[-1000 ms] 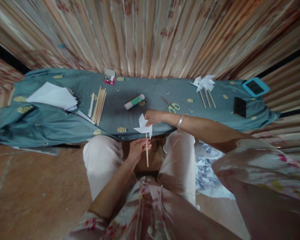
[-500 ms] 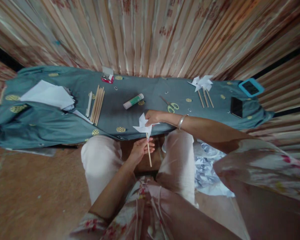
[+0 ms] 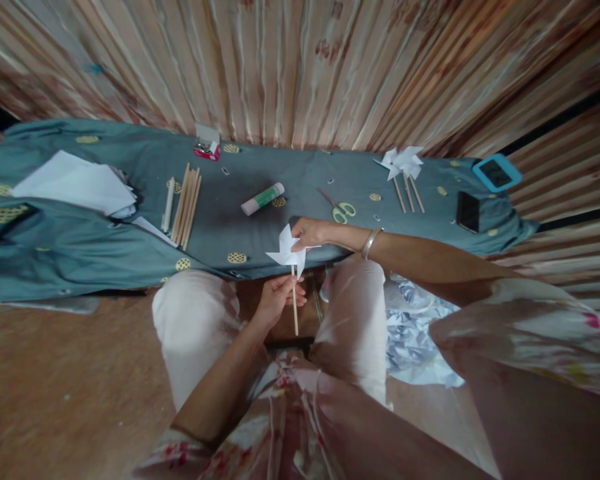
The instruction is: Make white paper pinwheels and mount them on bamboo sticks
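Observation:
A white paper pinwheel [image 3: 286, 251] on a thin wooden stick [image 3: 295, 310] is held upright between my knees and the table edge. My left hand [image 3: 277, 298] pinches the stick just below the paper blades. At the top, my right hand [image 3: 310, 233] has its fingers closed on the pinwheel's centre and right side; the fingertips are partly hidden by the blades. Beyond my hands lie a glue stick [image 3: 263, 199] with a green label and scissors [image 3: 343, 211] with light green handles.
Several wooden sticks [image 3: 185, 207] lie beside a white candle-like stick [image 3: 169, 204] and paper sheets [image 3: 75, 183]. A small red box [image 3: 207, 149] stands open at the back. Further right are finished pinwheels [image 3: 403, 162], a dark phone [image 3: 467, 211] and a blue-framed device [image 3: 497, 173].
My hands keep the same hold on the pinwheel, which has barely moved. The view has shifted slightly, so the things on the table appear a little further left.

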Available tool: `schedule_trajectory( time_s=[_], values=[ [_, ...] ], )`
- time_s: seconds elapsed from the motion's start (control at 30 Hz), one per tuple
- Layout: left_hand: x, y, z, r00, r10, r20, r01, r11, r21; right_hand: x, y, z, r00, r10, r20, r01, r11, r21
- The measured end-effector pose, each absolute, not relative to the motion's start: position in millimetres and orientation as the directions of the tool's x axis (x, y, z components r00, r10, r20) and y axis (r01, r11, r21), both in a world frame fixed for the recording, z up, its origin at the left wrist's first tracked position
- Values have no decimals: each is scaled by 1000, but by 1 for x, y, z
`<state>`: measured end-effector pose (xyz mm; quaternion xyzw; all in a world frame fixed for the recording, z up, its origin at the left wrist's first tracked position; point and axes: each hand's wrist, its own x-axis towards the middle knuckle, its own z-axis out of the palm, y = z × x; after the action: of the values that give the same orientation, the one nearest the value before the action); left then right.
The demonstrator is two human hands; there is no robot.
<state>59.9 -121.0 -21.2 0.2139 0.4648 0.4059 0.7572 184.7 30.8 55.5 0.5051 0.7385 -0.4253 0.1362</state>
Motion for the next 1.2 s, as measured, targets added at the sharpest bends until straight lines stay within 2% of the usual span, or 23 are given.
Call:
schedule_trajectory(
  time_s=[0.47, 0.73, 0.9, 1.1, 1.2],
  values=[
    [57, -120, -23, 279, 794, -541, -393, 608, 690, 180, 41, 65, -517, 552, -654, 841, 186, -508],
    [61, -121, -22, 237, 796, -558, -409, 602, 686, 174, 43, 69, -487, 522, -700, 871, 225, -438],
    [64, -122, -23, 216, 803, -556, -410, 591, 694, 172, 43, 67, -443, 555, -704, 896, 275, -347],
    [64, -124, -25, 222, 811, -541, -404, 582, 706, 175, 40, 63, -451, 575, -683, 882, 171, -439],
    [63, -123, -25, 222, 810, -543, -397, 584, 708, 176, 40, 61, -445, 581, -682, 883, 161, -440]
  ],
)
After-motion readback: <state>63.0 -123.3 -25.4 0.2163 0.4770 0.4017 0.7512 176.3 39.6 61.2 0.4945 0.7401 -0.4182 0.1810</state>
